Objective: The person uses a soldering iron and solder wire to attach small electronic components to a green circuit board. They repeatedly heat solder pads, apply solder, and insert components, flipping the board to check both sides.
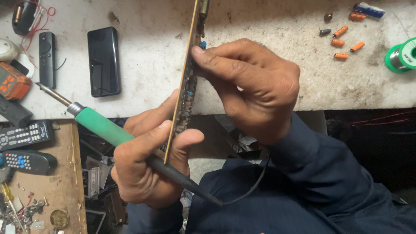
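The left hand (149, 164) was clenched around a soldering iron (97, 123) with a green grip, its metal tip pointing toward the left part of the surface (260, 86), and its thumb and fingers also pinched the lower end of a long, narrow circuit board (186, 86). The board was held on edge, off the surface, over its near edge, running from the left hand up toward the far edge. The right hand (255, 89) grasped the board higher up, fingers (216, 56) pressed against the side bearing small components. The iron's black cord (255, 182) trailed down across a dark blue sleeve (329, 173).

On the surface, a black phone (104, 61) lay near the far left corner, with a slim black remote (47, 58) just beside it. Several orange capacitors (344, 43) were scattered toward the far right, and a green spool of solder wire (402, 55) sat at the right edge. Two more remote controls (26, 147) rested on a wooden board (65, 182) below the left end.
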`<action>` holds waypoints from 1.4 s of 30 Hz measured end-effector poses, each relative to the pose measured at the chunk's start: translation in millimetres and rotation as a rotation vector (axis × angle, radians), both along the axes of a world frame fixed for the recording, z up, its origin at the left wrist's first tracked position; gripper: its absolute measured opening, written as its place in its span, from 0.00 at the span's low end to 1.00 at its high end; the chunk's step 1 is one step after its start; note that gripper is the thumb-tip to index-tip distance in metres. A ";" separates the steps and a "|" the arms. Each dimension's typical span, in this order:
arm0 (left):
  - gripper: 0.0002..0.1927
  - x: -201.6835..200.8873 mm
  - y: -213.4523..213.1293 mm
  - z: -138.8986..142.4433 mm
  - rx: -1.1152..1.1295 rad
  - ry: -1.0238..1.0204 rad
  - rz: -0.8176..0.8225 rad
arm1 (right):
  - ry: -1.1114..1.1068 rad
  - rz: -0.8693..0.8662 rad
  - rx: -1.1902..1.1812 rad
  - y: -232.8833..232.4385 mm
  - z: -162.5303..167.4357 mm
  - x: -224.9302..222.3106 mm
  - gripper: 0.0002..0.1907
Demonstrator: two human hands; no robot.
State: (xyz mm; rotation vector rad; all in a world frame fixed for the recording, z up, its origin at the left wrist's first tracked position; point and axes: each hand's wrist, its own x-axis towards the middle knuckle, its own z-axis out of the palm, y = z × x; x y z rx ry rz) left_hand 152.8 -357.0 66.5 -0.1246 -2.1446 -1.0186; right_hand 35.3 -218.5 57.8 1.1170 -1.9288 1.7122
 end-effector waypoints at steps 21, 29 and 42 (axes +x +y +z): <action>0.19 1.3 1.3 -5.5 0.060 0.009 -0.001 | 0.048 0.040 -0.008 2.8 -4.8 -5.3 0.16; 0.19 -0.2 1.1 -3.6 0.038 0.003 0.006 | -0.085 0.019 -0.080 0.2 -4.9 3.5 0.15; 0.19 -2.6 5.5 -8.7 0.073 0.035 0.014 | -0.249 0.027 -0.183 -2.3 -9.0 12.5 0.15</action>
